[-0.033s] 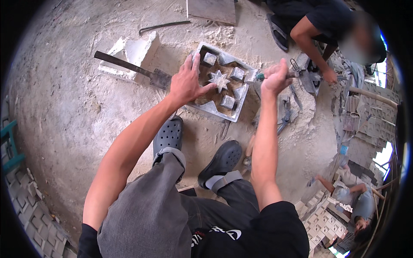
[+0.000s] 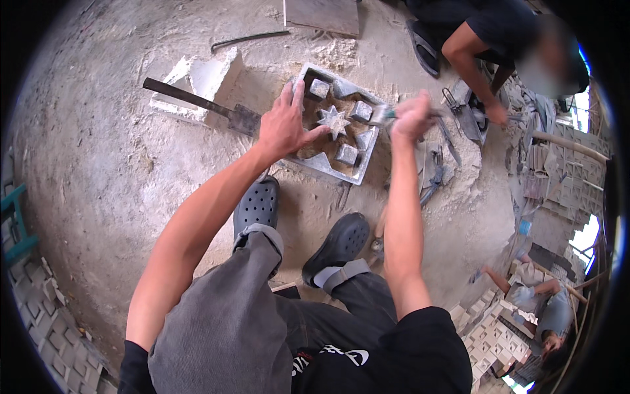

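Note:
On the dusty ground lies a square metal mould (image 2: pixel 331 173) with raised blocks, a star in the middle and brownish powder in its hollows. My left hand (image 2: pixel 283 128) rests on its left side, fingers spread, the thumb reaching toward the star (image 2: pixel 334 122). Blurred by motion, my right hand (image 2: pixel 412 119) is closed round a brush-like tool (image 2: pixel 382 115) with a pale tip and a green band. That tip is over the mould's right rim, beside a raised block (image 2: pixel 361 111). A flat metal bar (image 2: pixel 190 98) reaches the mould's left side, near my left hand.
A broken white block (image 2: pixel 226 69) lies under the bar, with a thin bent rod (image 2: pixel 249 41) beyond. Pliers-like tools (image 2: pixel 436 174) lie in powder at right. A co-worker's hand (image 2: pixel 497 114) works at far right. My grey clogs (image 2: pixel 257 203) stand near the mould.
My right hand has moved slightly left, carrying the tool's tip farther in over the mould's right rim. My left hand has stayed in place.

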The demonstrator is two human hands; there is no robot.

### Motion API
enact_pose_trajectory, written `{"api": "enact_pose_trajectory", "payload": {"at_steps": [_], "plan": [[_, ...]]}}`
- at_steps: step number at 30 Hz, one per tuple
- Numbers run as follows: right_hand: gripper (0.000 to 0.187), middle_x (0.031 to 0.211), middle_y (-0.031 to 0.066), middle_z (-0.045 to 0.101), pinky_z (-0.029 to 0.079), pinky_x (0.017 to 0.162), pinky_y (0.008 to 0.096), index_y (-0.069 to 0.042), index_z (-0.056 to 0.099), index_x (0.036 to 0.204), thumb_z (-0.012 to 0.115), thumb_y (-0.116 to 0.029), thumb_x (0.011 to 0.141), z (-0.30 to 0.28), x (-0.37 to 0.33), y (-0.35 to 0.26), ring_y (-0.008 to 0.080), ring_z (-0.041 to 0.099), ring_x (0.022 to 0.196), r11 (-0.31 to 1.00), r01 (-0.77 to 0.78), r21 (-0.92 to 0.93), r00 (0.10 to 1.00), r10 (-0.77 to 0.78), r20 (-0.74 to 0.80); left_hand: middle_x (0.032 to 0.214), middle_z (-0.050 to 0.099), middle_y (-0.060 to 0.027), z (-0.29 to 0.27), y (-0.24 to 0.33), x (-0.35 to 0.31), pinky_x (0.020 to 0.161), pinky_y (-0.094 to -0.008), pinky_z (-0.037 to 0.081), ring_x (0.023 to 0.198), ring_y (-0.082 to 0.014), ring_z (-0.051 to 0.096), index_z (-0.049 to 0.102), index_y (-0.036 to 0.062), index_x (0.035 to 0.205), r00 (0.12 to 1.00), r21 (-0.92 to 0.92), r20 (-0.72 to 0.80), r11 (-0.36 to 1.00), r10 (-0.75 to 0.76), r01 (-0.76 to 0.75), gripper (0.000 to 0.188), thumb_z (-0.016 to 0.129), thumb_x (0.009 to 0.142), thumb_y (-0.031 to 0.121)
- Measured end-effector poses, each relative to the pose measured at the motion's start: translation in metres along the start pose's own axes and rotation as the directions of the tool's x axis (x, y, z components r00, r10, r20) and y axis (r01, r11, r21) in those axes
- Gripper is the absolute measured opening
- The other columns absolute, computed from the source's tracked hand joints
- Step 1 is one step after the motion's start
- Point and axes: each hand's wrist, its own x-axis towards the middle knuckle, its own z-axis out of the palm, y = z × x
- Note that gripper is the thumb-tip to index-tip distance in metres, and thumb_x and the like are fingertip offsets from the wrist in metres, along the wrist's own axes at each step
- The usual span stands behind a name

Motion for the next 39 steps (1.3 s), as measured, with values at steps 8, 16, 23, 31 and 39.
{"api": "enact_pose_trajectory", "payload": {"at_steps": [8,16,23,31,39], "plan": [[0.044,0.050,-0.0013,0.048,0.031,0.040,0.0277,-0.012,0.044,0.053,0.066,-0.023,0.090,0.015,-0.002,0.002,0.0096,0.043,0.040,0.994,-0.095,-0.048,0.994,0.092,-0.055,0.154,0.032,-0.0267,0.001,-0.010,-0.001,0.102,-0.0471,0.049,0.134,-0.0422,0.047,0.018,-0.0041,0.155,0.999,0.021,-0.031,1.000,0.018,-0.017,0.122,0.067,0.076,0.074],[0.050,0.047,-0.0015,0.040,0.027,0.038,0.0286,-0.013,0.038,0.050,0.065,-0.022,0.090,0.028,-0.003,-0.042,0.0089,0.035,0.038,0.992,-0.110,0.062,0.993,0.107,0.052,0.153,0.034,-0.0282,0.000,-0.015,0.001,0.097,-0.0460,0.053,0.132,-0.0417,0.049,0.022,-0.0029,0.155,0.999,0.036,-0.038,0.999,0.001,0.001,0.120,0.067,0.075,0.074],[0.051,0.045,-0.0023,0.043,0.029,0.040,0.0294,-0.012,0.042,0.049,0.061,-0.024,0.094,0.061,-0.024,-0.034,0.0076,0.041,0.041,0.999,0.032,0.027,0.994,-0.034,0.099,0.153,0.035,-0.0276,-0.002,-0.011,0.000,0.096,-0.0461,0.053,0.132,-0.0417,0.049,0.021,-0.0024,0.155,1.000,0.045,-0.027,0.999,0.004,-0.002,0.120,0.068,0.075,0.074],[0.049,0.049,-0.0053,0.044,0.030,0.046,0.0306,-0.005,0.046,0.050,0.062,-0.025,0.093,0.087,-0.031,-0.026,0.0066,0.042,0.048,0.987,-0.063,-0.150,0.979,0.091,0.184,0.154,0.033,-0.0257,-0.007,-0.021,-0.005,0.103,-0.0469,0.048,0.136,-0.0410,0.045,0.016,0.0003,0.156,0.999,0.040,0.008,0.998,-0.042,0.042,0.121,0.069,0.075,0.073],[0.046,0.052,-0.0042,0.048,0.031,0.044,0.0279,-0.009,0.047,0.052,0.063,-0.021,0.093,0.064,-0.014,0.000,0.0063,0.043,0.047,0.981,-0.178,-0.082,0.905,0.195,0.378,0.154,0.034,-0.0252,0.000,-0.013,-0.003,0.104,-0.0465,0.047,0.137,-0.0410,0.044,0.017,0.0003,0.156,1.000,0.010,0.013,1.000,-0.017,0.016,0.119,0.069,0.076,0.071]]}}
